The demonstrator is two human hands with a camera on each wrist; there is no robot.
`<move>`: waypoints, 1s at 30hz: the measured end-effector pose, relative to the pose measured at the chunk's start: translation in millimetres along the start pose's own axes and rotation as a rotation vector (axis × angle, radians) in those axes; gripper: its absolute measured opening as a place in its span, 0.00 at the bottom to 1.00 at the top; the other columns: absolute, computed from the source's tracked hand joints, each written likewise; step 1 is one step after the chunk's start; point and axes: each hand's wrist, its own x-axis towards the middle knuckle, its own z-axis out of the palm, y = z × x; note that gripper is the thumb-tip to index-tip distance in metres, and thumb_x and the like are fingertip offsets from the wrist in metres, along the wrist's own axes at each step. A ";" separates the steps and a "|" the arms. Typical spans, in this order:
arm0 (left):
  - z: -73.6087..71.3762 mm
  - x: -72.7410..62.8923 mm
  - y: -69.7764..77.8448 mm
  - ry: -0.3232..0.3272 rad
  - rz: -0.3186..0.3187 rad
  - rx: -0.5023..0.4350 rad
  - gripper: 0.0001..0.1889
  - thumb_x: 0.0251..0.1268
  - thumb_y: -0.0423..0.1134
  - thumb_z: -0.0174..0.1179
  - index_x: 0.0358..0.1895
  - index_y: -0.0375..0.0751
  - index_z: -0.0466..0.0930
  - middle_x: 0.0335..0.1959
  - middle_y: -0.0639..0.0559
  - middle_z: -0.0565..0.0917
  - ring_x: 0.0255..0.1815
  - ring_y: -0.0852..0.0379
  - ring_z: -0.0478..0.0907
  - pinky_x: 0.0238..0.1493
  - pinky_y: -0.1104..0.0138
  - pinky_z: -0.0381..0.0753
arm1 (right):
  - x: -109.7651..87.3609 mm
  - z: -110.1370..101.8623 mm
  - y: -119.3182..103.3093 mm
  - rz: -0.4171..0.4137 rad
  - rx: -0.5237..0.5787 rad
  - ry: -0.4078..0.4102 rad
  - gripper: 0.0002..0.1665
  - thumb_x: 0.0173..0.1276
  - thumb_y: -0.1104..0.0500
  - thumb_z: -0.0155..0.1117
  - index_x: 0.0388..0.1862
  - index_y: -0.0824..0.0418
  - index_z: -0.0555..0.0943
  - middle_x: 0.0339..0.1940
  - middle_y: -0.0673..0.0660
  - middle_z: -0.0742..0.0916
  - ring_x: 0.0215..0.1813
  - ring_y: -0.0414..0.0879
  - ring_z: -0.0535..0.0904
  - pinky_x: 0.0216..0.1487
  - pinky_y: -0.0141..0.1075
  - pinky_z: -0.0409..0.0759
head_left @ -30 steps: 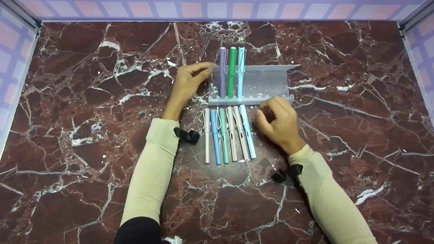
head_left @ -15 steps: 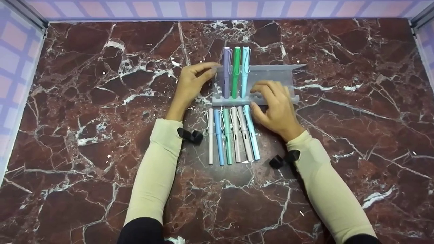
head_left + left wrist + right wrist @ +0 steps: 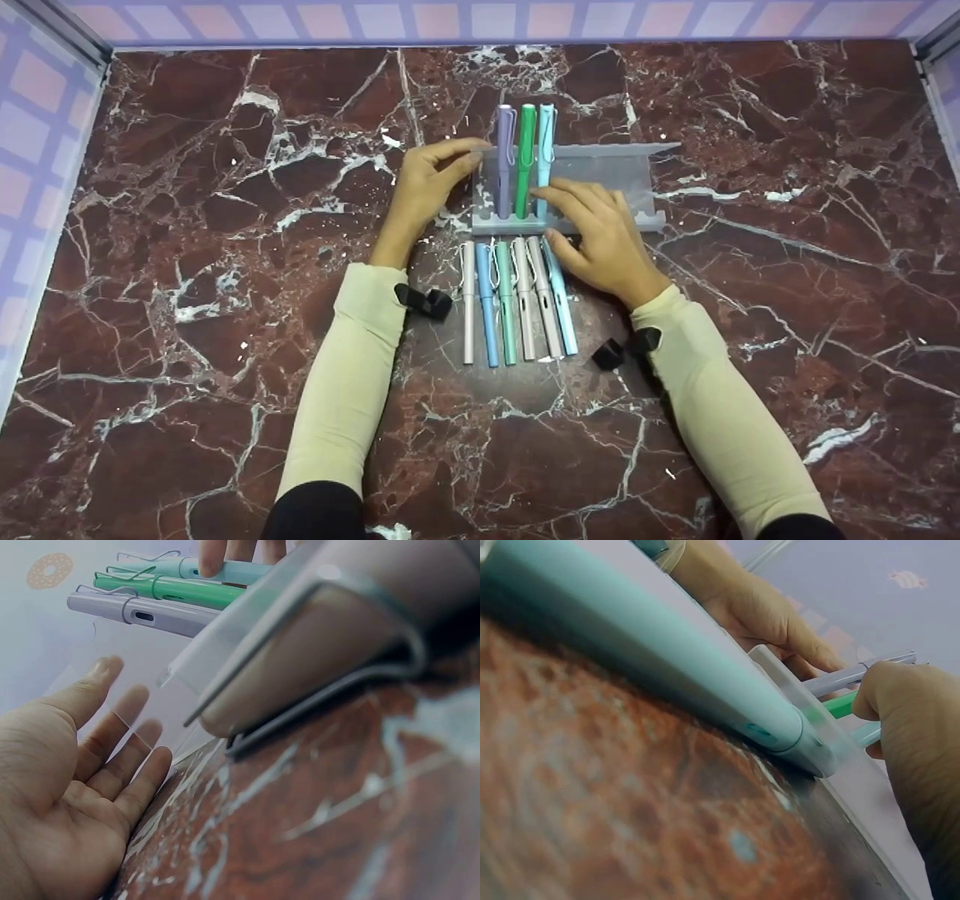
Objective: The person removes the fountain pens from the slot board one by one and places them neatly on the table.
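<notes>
A clear pen stand (image 3: 600, 180) holds a purple pen (image 3: 504, 161), a green pen (image 3: 525, 161) and a light blue pen (image 3: 546, 142), leaning back side by side. At its back left corner my left hand (image 3: 421, 184) pinches the edge; the left wrist view shows fingers (image 3: 124, 742) behind the clear panel. My right hand (image 3: 604, 244) reaches over the stand's front ledge, its index fingertip touching the light blue pen and its thumb lower, by the ledge. In front lies a row of several capped pens; the rightmost is another light blue pen (image 3: 564, 322), partly covered by the right thumb.
The row also has a light grey pen (image 3: 469, 315), a blue pen (image 3: 487, 315), a teal-green pen (image 3: 508, 315) and two greyish pens. Beneath everything is a dark red marbled tabletop (image 3: 225, 285). A checkered wall (image 3: 480, 21) stands behind.
My right hand has moved from the stand's front right, over its ledge and leftward to the upright light blue pen, its fingers extending. My left hand stays at the stand's corner.
</notes>
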 end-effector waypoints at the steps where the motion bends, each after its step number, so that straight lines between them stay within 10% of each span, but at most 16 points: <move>1: -0.1 -0.1 0.2 0.000 -0.007 -0.002 0.11 0.70 0.39 0.63 0.51 0.41 0.87 0.52 0.48 0.88 0.42 0.47 0.83 0.40 0.66 0.82 | 0.0 0.0 -0.3 0.001 -0.003 -0.005 0.28 0.70 0.50 0.55 0.69 0.52 0.75 0.65 0.59 0.81 0.60 0.56 0.77 0.48 0.49 0.70; 22: 0.2 -0.5 1.4 0.008 -0.060 -0.011 0.11 0.71 0.38 0.63 0.51 0.41 0.87 0.52 0.44 0.87 0.31 0.52 0.80 0.26 0.70 0.76 | 0.3 -1.6 -3.3 0.036 -0.009 -0.040 0.33 0.71 0.50 0.57 0.75 0.47 0.69 0.69 0.59 0.79 0.59 0.56 0.77 0.48 0.49 0.69; 30: 1.9 1.1 0.0 0.011 0.006 -0.019 0.10 0.71 0.33 0.62 0.50 0.37 0.87 0.51 0.43 0.88 0.45 0.44 0.84 0.41 0.67 0.82 | -0.2 0.8 -1.6 0.018 0.068 0.082 0.31 0.70 0.53 0.60 0.72 0.53 0.73 0.68 0.60 0.80 0.57 0.56 0.79 0.45 0.46 0.67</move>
